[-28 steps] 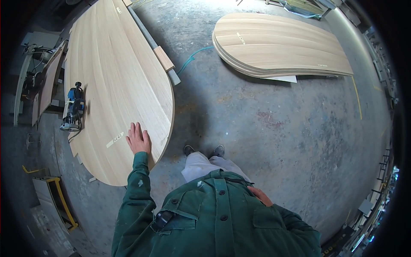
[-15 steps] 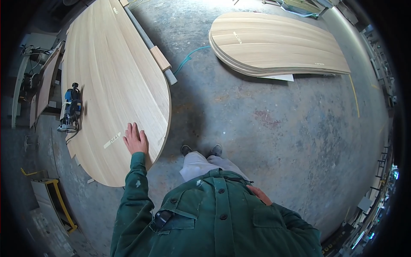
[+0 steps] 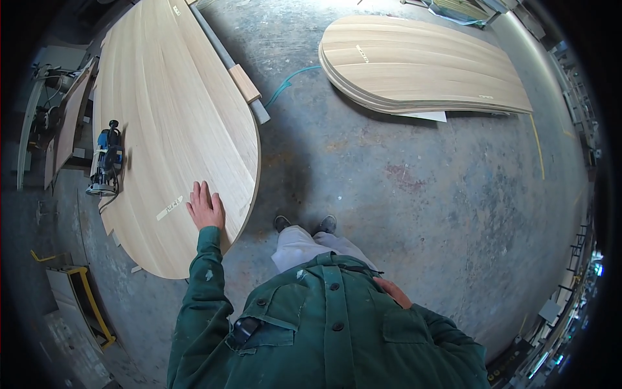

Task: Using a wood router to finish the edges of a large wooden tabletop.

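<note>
My left hand [image 3: 205, 206] lies flat on a large wooden panel with a rounded end [image 3: 175, 123], its fingers stretched out and holding nothing. Beside those fingers a strip of masking tape [image 3: 170, 209] with handwriting is stuck to the wood. A blue and black router [image 3: 108, 152] rests at the panel's left edge, its black cord trailing down. At my waist, my right hand [image 3: 394, 293] is partly visible against the green shirt; its fingers are hidden.
On the floor at the far right lies a stack of similar rounded panels [image 3: 421, 65]. A grey beam [image 3: 259, 111] with a wooden block [image 3: 244, 83] supports the near panel's right side. A teal hose [image 3: 285, 84] crosses the floor. A yellow-edged box [image 3: 91, 305] stands at lower left.
The whole view has shifted slightly. My left hand stays on the panel and my right hand stays at my waist.
</note>
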`<state>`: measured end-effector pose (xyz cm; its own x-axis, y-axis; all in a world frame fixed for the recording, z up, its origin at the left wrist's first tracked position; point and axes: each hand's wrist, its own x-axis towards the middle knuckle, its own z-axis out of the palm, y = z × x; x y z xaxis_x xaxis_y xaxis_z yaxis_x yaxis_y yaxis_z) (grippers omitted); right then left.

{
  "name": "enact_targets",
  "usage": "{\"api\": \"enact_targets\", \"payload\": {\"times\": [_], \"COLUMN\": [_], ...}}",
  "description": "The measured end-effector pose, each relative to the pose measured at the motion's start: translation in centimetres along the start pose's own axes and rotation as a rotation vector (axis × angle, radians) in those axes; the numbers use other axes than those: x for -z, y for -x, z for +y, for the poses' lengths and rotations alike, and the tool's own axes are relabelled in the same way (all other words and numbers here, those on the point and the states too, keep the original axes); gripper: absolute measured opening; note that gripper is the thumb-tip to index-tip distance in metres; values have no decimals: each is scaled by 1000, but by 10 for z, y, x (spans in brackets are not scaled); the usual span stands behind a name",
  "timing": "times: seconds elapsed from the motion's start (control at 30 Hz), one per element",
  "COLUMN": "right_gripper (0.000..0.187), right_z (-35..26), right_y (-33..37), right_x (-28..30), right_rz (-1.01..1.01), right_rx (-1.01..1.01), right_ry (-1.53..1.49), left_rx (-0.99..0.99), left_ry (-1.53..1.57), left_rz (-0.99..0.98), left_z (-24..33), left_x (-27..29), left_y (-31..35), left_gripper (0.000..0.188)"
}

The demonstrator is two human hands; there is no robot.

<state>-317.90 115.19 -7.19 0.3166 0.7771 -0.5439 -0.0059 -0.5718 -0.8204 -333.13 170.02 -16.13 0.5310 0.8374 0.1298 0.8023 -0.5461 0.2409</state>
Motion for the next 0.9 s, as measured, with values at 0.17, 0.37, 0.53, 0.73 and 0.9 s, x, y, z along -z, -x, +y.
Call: {"api": "enact_targets", "payload": {"times": [0.17, 0.37, 0.53, 0.73, 0.9], "right_gripper": [52, 53, 54, 53, 53], "right_z": [-1, 0, 0, -1, -1], "right_y": [1, -2, -3, -3, -2], "right_x": [0, -1, 0, 2, 2], "right_rz": [10, -1, -3, -3, -13], "right_rx": [6, -11, -24, -32, -16], "right_ry": [-10, -38, -20, -19, -5], "left_rx": [-11, -13, -13, -14, -13], "left_ry": [-14, -1, -9, -14, -12], "left_rz": [16, 19, 22, 23, 14], "left_z": [0, -2, -2, 0, 0], "left_x": [-1, -2, -2, -1, 0], "left_y": [0, 0, 0, 0, 0], "left_gripper": [50, 54, 54, 54, 54]}}
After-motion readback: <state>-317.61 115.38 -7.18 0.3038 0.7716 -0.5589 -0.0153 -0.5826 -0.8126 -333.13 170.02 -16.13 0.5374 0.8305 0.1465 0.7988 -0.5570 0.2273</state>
